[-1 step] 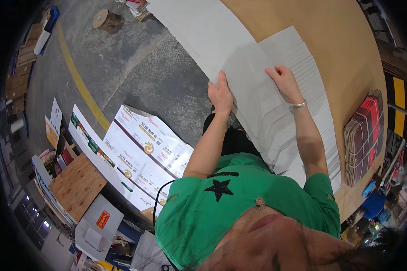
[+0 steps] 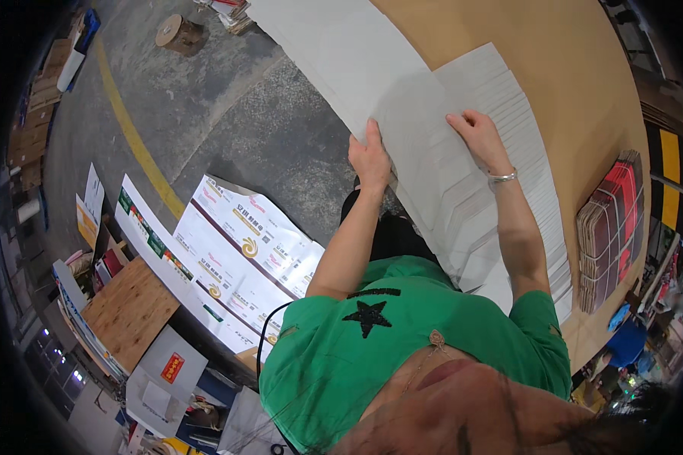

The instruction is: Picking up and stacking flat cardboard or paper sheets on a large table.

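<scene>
A fanned stack of white flat cardboard sheets [image 2: 501, 174] lies in the upper centre of the frame on a brown worktable [image 2: 577, 68], its layered edges stepping down toward the lower right; the sheets are too many and too tightly packed to count. The left hand [image 2: 369, 158] grips the stack's left edge, fingers curled over it, while the right hand [image 2: 474, 133] presses flat on top, the two hands well apart. A silver bracelet [image 2: 502, 177] circles the right wrist. One larger white sheet [image 2: 341, 53] runs off the top of the frame. At the right edge sits one bundle of red-and-brown folded cartons [image 2: 611, 227]. Left of centre, on the grey concrete floor [image 2: 228, 114], lie printed white carton blanks [image 2: 235, 258], partly hidden by the person's green shirt [image 2: 357, 356]. A wooden board [image 2: 129, 311] sits lower left; clutter around it is hard to make out.
</scene>
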Motion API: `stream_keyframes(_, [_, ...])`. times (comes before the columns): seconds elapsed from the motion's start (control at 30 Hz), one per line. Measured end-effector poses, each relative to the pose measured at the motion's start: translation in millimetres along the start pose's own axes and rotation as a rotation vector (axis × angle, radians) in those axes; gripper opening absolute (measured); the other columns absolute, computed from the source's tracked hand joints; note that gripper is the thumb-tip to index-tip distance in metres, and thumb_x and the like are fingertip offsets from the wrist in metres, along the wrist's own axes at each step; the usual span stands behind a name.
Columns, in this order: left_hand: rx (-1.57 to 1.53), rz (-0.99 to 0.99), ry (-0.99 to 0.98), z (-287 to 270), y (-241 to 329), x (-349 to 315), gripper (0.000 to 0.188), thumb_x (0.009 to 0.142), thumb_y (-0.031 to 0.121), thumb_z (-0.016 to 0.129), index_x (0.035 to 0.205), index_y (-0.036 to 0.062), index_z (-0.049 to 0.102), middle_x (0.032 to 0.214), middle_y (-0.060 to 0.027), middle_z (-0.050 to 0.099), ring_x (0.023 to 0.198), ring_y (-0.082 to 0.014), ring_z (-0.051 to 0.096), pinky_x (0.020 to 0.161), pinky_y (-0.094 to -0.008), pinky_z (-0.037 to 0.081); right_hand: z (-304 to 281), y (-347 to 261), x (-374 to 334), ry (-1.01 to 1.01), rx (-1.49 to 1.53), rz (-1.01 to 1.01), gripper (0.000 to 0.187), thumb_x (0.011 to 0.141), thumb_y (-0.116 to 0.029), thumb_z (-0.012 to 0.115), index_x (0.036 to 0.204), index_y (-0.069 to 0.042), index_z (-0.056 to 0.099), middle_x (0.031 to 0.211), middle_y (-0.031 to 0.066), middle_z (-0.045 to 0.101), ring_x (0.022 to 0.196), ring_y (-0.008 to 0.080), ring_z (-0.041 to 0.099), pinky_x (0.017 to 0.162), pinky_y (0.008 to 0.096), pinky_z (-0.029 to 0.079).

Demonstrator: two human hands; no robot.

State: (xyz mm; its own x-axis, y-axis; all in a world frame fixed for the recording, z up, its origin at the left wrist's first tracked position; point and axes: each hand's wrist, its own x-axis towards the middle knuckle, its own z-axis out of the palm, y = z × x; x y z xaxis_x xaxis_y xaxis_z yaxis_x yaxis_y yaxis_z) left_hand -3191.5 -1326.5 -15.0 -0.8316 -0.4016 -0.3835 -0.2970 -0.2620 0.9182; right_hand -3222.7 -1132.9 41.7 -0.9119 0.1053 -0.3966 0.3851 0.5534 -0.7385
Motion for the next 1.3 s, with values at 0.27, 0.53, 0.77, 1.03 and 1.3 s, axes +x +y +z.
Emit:
stream_keyframes(0.27, [0.089,0.045,-0.022,2.4,-0.3,-13.5,0.042,0.083,0.024,0.059,0.108,-0.0089,0.049,0.105,-0.0158,0.058,0.096,-0.0223,0.055,0.084,-0.0316,0.042,-8.8,14.0,-17.7,-0.055,0.134,0.089,0.037,0.08,-0.027,0.061,0.06,-0.007,0.039,0.058,-0.0049,0.033,0.056,0.0069,0.028,0.048,0.0247,0.027])
stream_keyframes(0.53, [-0.02,-0.056,-0.01,2.7,-2.1,-11.6,0.045,0.083,0.024,0.059,0.112,-0.0087,0.047,0.109,-0.0157,0.056,0.1,-0.0215,0.053,0.086,-0.0315,0.041,1.6,29.3,-14.1,-0.007,0.173,0.043,0.035,0.084,-0.026,0.058,0.062,-0.008,0.037,0.062,-0.0071,0.028,0.06,0.0053,0.025,0.052,0.0216,0.025])
stream_keyframes(0.77, [-0.079,-0.04,-0.024,5.1,-0.4,-15.4,0.048,0.083,0.026,0.06,0.114,-0.0086,0.046,0.11,-0.0156,0.055,0.1,-0.0218,0.053,0.086,-0.0317,0.041,3.1,28.6,-18.8,0.043,0.082,-0.008,0.035,0.084,-0.026,0.058,0.064,-0.004,0.038,0.062,-0.0052,0.03,0.06,0.0064,0.027,0.052,0.0234,0.027])
stream_keyframes(1.03, [0.152,0.01,-0.015,-1.3,-8.0,-33.9,0.053,0.082,0.033,0.06,0.112,-0.0088,0.048,0.109,-0.0168,0.056,0.1,-0.0234,0.053,0.087,-0.0322,0.041,-10.9,14.9,-38.1,0.08,0.128,0.026,0.034,0.08,-0.028,0.061,0.067,-0.002,0.046,0.062,-0.0039,0.039,0.059,0.0061,0.033,0.051,0.024,0.03])
stream_keyframes(1.3, [-0.034,-0.048,0.019,4.6,-15.8,-36.5,0.049,0.083,0.027,0.059,0.114,-0.0094,0.049,0.113,-0.0155,0.055,0.104,-0.0218,0.052,0.09,-0.0314,0.038,-10.4,34.5,-30.8,-0.062,0.273,0.011,0.028,0.078,-0.025,0.064,0.066,-0.008,0.046,0.064,-0.0064,0.037,0.061,0.005,0.031,0.052,0.0206,0.028])
